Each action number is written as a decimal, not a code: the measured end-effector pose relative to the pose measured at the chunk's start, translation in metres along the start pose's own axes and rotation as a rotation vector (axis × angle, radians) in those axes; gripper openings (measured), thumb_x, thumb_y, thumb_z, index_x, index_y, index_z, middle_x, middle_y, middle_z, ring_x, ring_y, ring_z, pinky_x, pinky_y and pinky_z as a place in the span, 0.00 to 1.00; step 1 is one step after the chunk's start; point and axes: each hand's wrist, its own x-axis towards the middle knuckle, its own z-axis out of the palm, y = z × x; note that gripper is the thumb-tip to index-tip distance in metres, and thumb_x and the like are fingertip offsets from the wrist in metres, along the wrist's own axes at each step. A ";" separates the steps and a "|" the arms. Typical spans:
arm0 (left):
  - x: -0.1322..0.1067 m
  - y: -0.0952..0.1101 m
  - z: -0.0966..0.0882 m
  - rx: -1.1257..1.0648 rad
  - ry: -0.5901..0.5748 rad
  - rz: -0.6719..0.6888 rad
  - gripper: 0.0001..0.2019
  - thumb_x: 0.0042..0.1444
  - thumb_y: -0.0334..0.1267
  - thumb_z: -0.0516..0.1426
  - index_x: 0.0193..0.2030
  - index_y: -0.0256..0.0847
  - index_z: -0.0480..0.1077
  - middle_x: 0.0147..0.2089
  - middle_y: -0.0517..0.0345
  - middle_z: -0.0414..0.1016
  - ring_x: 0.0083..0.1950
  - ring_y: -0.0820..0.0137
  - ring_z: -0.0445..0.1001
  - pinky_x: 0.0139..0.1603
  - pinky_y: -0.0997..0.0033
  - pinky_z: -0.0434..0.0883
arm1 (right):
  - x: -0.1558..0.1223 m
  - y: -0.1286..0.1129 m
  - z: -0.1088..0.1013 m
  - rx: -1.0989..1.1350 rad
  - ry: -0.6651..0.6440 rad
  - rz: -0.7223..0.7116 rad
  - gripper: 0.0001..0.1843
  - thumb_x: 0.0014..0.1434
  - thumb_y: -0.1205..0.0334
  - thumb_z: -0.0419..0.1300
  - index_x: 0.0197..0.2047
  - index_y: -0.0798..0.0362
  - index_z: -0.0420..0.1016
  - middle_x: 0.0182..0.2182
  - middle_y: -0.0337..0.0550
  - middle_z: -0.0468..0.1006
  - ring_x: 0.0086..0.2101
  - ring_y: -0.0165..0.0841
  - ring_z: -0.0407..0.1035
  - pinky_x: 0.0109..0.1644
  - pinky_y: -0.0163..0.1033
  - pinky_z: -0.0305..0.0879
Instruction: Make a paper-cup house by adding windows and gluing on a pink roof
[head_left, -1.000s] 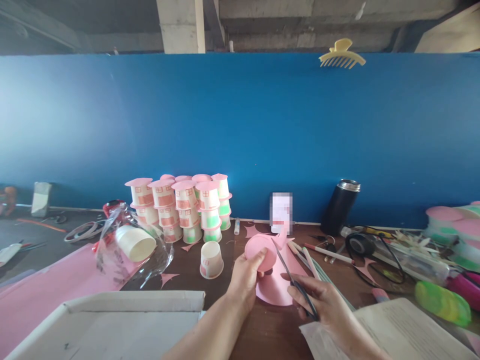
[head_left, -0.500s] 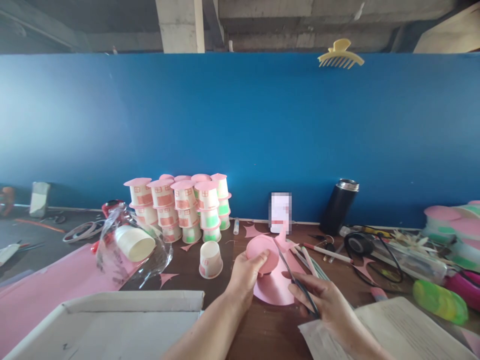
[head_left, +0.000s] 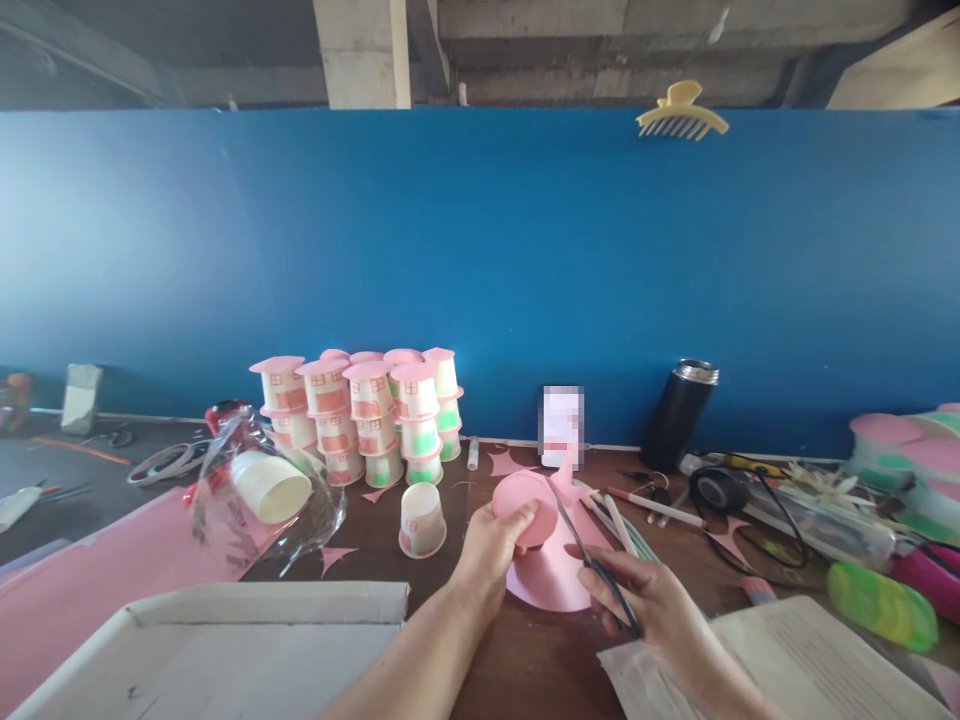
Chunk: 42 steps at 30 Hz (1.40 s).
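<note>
My left hand (head_left: 489, 553) pinches a pink paper piece (head_left: 541, 545) by its round upper part, holding it above the brown table. My right hand (head_left: 646, 600) grips black-handled scissors (head_left: 591, 560), whose blades point up and left along the paper's right edge. A single upturned white paper cup (head_left: 421, 520) stands just left of my left hand. Behind it are stacks of decorated cups with pink lids (head_left: 364, 412).
A white cardboard box (head_left: 225, 650) lies at the near left, by a pink sheet (head_left: 97, 570) and a plastic-wrapped cup sleeve (head_left: 266, 490). A black flask (head_left: 679, 415), tape roll (head_left: 716, 490), pencils, pink offcuts and an open book (head_left: 810, 660) crowd the right. A blue board (head_left: 480, 260) backs the table.
My left hand has turned the pink piece slightly and my right hand with the scissors has edged up toward it. The rest of the table has stayed as it was.
</note>
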 end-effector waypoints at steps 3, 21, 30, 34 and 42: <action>0.001 -0.001 -0.001 0.001 -0.001 0.002 0.22 0.38 0.51 0.69 0.27 0.32 0.73 0.22 0.58 0.68 0.23 0.75 0.61 0.26 0.73 0.61 | -0.001 0.001 0.001 0.030 0.013 0.013 0.32 0.46 0.42 0.69 0.46 0.60 0.81 0.17 0.35 0.66 0.19 0.27 0.59 0.25 0.36 0.53; -0.001 0.003 -0.001 -0.020 -0.016 0.016 0.21 0.37 0.51 0.70 0.20 0.36 0.70 0.16 0.62 0.63 0.21 0.74 0.63 0.25 0.72 0.60 | -0.001 0.005 0.000 0.029 0.020 -0.016 0.31 0.48 0.41 0.68 0.47 0.57 0.82 0.18 0.34 0.66 0.19 0.26 0.58 0.25 0.37 0.55; 0.000 0.002 -0.002 -0.017 -0.031 0.013 0.21 0.40 0.51 0.69 0.20 0.36 0.68 0.16 0.62 0.62 0.21 0.75 0.62 0.25 0.74 0.58 | 0.002 0.009 -0.002 -0.008 0.025 -0.027 0.29 0.50 0.43 0.67 0.47 0.57 0.82 0.18 0.35 0.67 0.18 0.26 0.59 0.25 0.37 0.55; 0.000 0.003 -0.002 -0.020 -0.033 0.012 0.21 0.39 0.51 0.69 0.20 0.36 0.68 0.16 0.62 0.62 0.21 0.75 0.61 0.25 0.74 0.58 | 0.001 0.006 -0.001 -0.007 0.027 -0.019 0.29 0.49 0.44 0.67 0.47 0.57 0.82 0.18 0.35 0.67 0.18 0.26 0.58 0.24 0.36 0.54; -0.002 0.006 -0.001 -0.028 -0.042 0.015 0.21 0.39 0.52 0.69 0.20 0.36 0.67 0.16 0.62 0.61 0.21 0.75 0.61 0.26 0.73 0.58 | -0.001 0.003 0.000 0.010 0.036 -0.010 0.28 0.48 0.44 0.68 0.46 0.57 0.83 0.17 0.33 0.64 0.18 0.26 0.57 0.24 0.37 0.54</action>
